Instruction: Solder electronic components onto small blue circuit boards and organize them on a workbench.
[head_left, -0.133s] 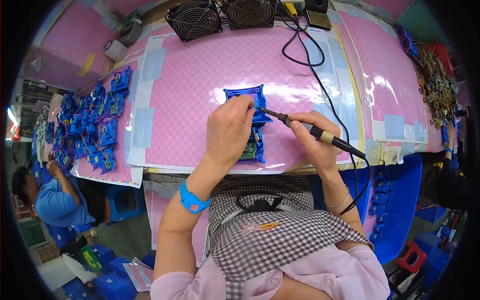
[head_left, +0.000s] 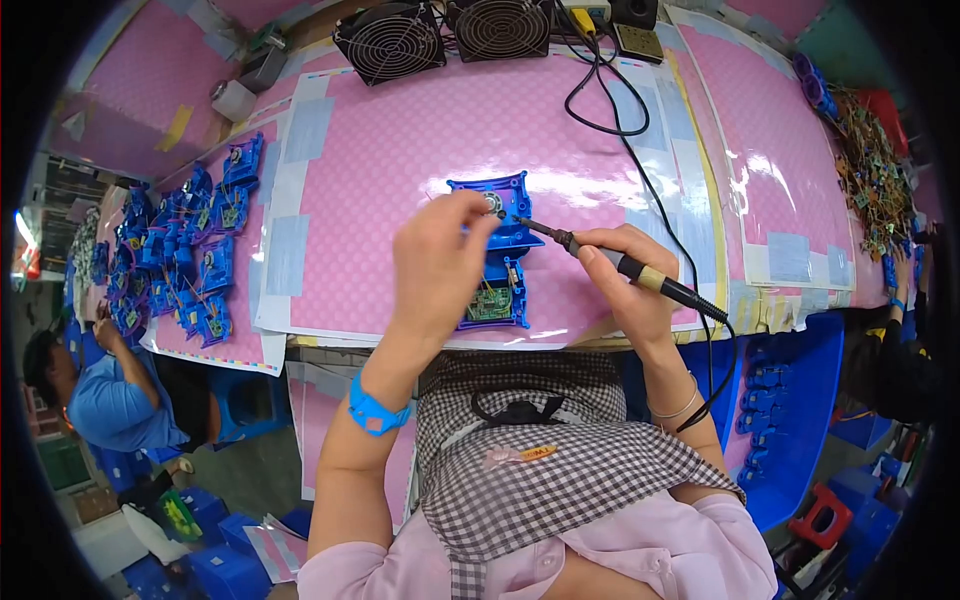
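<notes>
My right hand [head_left: 632, 275] grips a soldering iron [head_left: 655, 277] with a black and yellow handle. Its tip lies over the upper part of an opened blue plastic housing [head_left: 517, 182], close to a small round part [head_left: 493, 203]. My left hand [head_left: 440, 260], slightly blurred, hovers over the left side of the housing. Its thumb and fingertips are pressed together, and whatever they hold is hidden. Below, in the housing's lower half, a green circuit board [head_left: 490, 303] with thin wires has come into sight.
Two fans [head_left: 390, 42] stand at the back, with the iron's black cable [head_left: 640, 165] looping to their right. Several wired blue housings [head_left: 170, 245] crowd the left. At far right lies a heap of wired boards [head_left: 872, 170]; a blue bin [head_left: 800, 420] stands below. Co-workers sit on both sides.
My left hand has drawn back left and slightly toward me, uncovering the round part and more of the circuit board. The right hand and soldering iron have barely moved.
</notes>
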